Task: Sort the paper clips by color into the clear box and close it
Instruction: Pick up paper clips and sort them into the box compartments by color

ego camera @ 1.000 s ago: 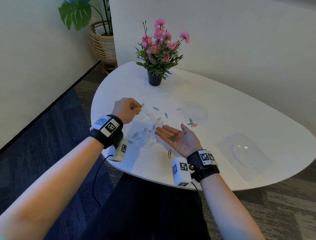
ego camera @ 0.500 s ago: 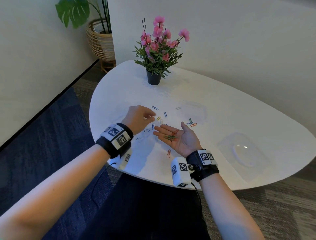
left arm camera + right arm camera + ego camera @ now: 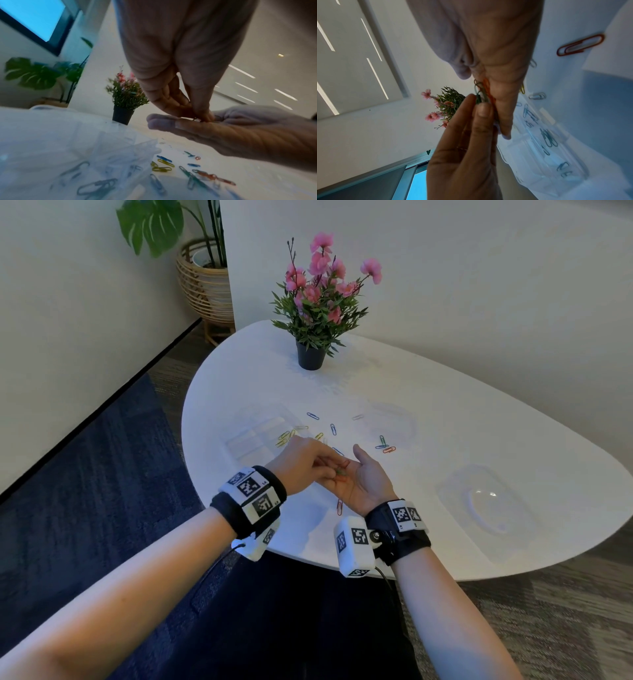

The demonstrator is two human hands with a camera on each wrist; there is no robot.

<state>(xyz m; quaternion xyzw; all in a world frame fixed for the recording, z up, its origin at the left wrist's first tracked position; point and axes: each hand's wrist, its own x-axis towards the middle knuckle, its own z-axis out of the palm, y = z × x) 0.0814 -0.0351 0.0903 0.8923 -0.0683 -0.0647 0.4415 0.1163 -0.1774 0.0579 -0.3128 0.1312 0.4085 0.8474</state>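
The right hand (image 3: 368, 481) lies palm-up, fingers spread, cupping green and orange paper clips (image 3: 482, 92). The left hand's (image 3: 301, 465) grip pinches one there, beside the clear box (image 3: 260, 436) on the table (image 3: 445, 422). Light, slippery wire: take each clip by its loop end.

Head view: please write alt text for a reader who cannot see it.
A person's left hand picks at green and red paper clips lying in the upturned right hand above a white table. More coloured clips lie scattered beside a clear box, with a potted pink flower plant behind.
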